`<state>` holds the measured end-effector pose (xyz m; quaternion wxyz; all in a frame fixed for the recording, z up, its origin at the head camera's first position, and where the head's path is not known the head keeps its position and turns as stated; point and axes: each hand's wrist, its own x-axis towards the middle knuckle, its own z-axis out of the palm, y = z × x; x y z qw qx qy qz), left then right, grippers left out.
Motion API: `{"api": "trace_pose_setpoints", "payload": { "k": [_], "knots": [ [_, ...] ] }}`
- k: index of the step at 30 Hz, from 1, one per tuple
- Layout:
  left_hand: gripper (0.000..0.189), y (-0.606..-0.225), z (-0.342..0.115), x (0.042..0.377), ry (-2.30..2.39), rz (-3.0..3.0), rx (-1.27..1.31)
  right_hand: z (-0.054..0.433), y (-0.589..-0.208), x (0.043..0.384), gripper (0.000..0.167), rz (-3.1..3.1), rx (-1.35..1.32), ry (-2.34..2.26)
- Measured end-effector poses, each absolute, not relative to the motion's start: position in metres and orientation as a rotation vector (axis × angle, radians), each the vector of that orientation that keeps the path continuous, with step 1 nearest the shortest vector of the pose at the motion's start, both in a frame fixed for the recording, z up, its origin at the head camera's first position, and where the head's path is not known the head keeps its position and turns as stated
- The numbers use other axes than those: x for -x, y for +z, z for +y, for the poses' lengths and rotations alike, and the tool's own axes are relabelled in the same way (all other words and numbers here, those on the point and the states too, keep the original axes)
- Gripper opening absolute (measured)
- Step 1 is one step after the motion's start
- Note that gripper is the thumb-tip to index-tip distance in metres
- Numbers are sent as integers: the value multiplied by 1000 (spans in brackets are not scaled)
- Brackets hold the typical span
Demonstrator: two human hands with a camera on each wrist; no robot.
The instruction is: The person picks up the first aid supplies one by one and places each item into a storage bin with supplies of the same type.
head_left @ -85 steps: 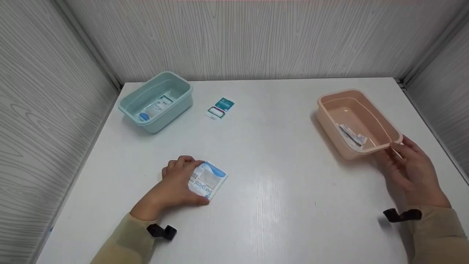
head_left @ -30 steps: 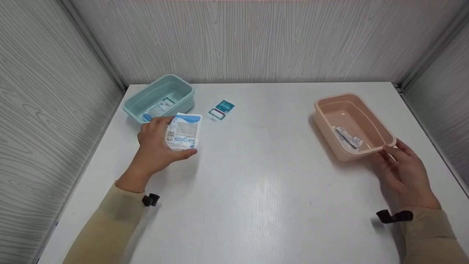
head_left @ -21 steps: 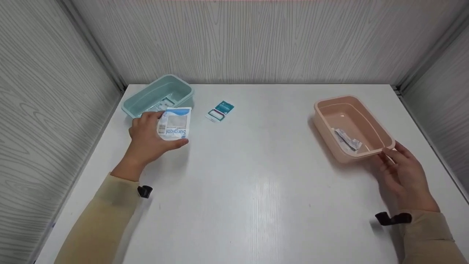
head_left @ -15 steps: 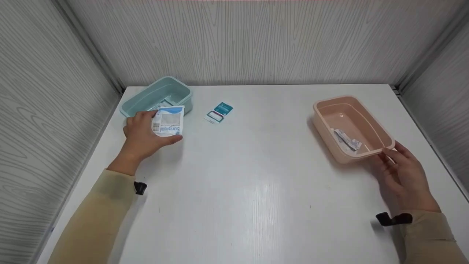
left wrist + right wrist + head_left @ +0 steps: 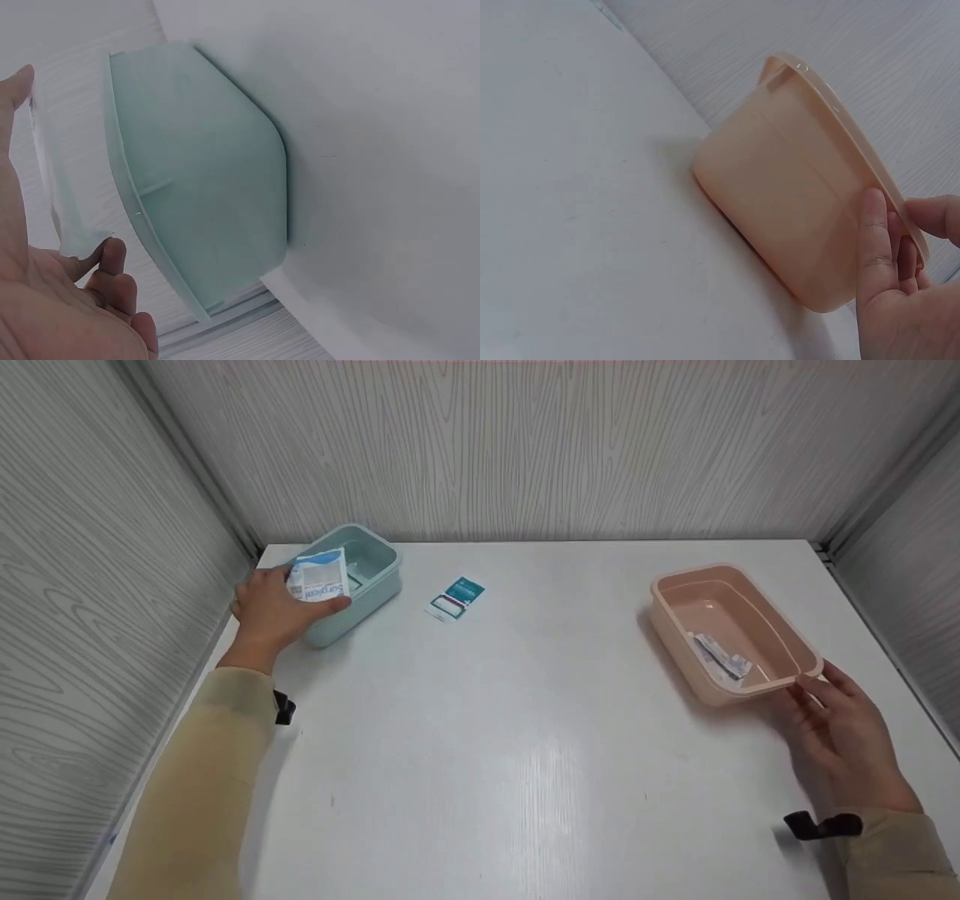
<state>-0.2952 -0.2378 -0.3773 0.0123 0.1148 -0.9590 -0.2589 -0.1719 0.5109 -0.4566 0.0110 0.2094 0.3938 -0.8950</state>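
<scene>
My left hand (image 5: 268, 611) grips a white and blue packet (image 5: 321, 577) marked "Surgical" between thumb and fingers. It is held up over the teal plastic basin (image 5: 375, 589) at the back left, hiding part of the inside. In the left wrist view the packet (image 5: 56, 184) appears edge-on, apart from the basin's rim (image 5: 135, 202). At the right, my right hand (image 5: 847, 720) pinches the near corner rim of a peach plastic basin (image 5: 686, 652), thumb on top and fingers beneath. Small white wrappers (image 5: 721, 656) lie inside that basin.
A green and white packet (image 5: 456, 598) lies flat on the white table (image 5: 510, 720), to the right of the teal basin. Wood-grain panels (image 5: 510, 450) border the table at the back and both sides.
My left hand has lifted the Surgical packet off the table and carried it back and left, over the teal basin. The right hand keeps its hold on the peach basin's rim.
</scene>
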Motion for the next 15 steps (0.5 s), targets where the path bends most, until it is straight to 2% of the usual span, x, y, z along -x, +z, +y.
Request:
{"api": "trace_pose_setpoints", "payload": {
  "k": [4,9,11,15],
  "knots": [
    [144,-378,-240,308,-848,-2970,-462,512,-458,170,42,1261,-638,-2796],
    [149,-381,-243,318,-834,-2951,-547,511,-459,170,56,1254,-629,-2800],
    [151,-382,-245,321,-821,-2956,-571,511,-459,171,54,1254,-621,-2795],
    [154,-382,-247,324,-815,-2970,-589,514,-460,171,41,1227,-584,-2804]
  ]
}}
